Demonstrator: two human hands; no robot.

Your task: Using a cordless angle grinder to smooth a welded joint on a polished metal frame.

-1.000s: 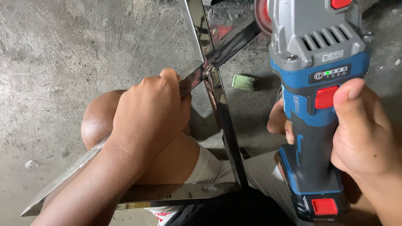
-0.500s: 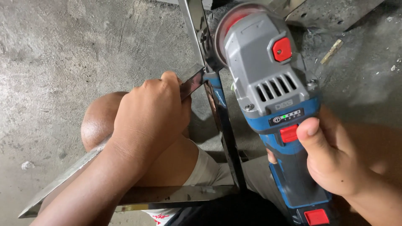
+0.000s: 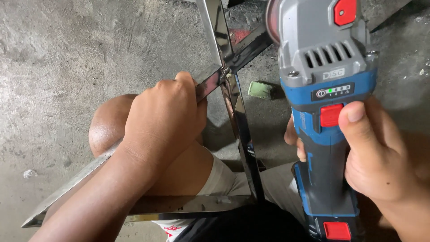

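Grinder: cordless, blue and grey, with red buttons; I noted it at 3 o'clock of the view, its head lifted to 1 o'clock.
Right hand: clamped round the grinder's body, thumb lying just beside the red slide switch.
Left hand: closed on a bar of the metal frame, just at 9 o'clock of the welded joint.
Frame: polished steel strips meeting at that joint, propped across my knee above the concrete floor.
Change: half a second earlier the grinder's head lay over the joint; I recorded it drawn back toward 3 o'clock, leaving the joint uncovered.
Meaning: I judged the disc off the metal, the seam open to inspection.
Other: small green block on the floor, at 3 o'clock of the frame, well apart from both hands.
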